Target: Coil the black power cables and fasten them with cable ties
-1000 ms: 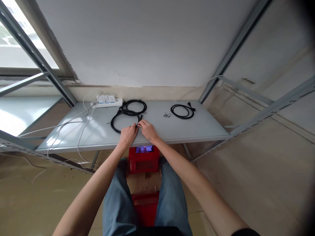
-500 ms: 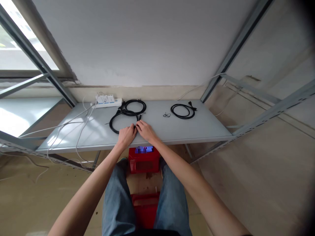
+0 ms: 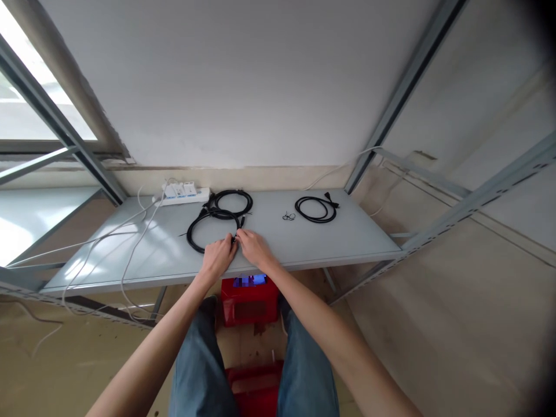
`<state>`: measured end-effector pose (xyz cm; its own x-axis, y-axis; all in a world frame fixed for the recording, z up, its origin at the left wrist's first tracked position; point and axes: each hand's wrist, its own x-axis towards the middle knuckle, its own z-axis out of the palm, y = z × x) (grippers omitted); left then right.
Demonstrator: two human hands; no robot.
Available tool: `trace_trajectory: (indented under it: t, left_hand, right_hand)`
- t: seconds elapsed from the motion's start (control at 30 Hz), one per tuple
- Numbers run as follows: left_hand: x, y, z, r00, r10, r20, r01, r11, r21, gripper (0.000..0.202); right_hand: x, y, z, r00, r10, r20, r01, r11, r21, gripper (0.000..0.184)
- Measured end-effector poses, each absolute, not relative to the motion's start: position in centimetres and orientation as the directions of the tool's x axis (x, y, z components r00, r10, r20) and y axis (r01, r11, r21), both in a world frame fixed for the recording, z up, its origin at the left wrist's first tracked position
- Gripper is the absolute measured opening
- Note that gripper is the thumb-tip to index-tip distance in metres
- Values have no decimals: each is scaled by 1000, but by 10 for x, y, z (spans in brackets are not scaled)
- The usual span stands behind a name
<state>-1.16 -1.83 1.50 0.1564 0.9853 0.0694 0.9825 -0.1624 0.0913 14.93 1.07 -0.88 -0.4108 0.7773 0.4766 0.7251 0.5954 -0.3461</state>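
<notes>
Your left hand (image 3: 218, 255) and right hand (image 3: 254, 248) grip the near cable coil (image 3: 190, 234) at its front-right edge, fingertips meeting, likely to hold strands bunched. Coil flat on the shelf (image 3: 313, 242), lapping the far coil (image 3: 251, 204); right-side coil (image 3: 319, 220) well apart, presumably leaving you elbow room.

Both hands (image 3: 219, 255) at coiled cable (image 3: 189, 236)

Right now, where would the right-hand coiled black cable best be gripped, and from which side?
Probably the near edge of the coiled black cable, pinched from the front by the right hand: it lies flat on the shelf, its plugs at the far right.
</notes>
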Motion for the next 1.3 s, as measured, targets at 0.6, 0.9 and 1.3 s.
trace_trajectory:
  t: [0.6,0.9,1.3]
  left_hand:
    - [-10,-19,17,194,979,61,966,-201,161,34]
    - [-11,-19,15,176,981,85,968,-188,166,33]
    - [-8,-23,19,75,995,63,995,-79,64,52]
  right_hand:
    - [152,12,-12,-400,771,496,677,613,-407,21]
    - [150,15,-18,-407,763,501,720,606,-338,19]
    - [152,14,-16,-437,720,539,681,657,-325,24]
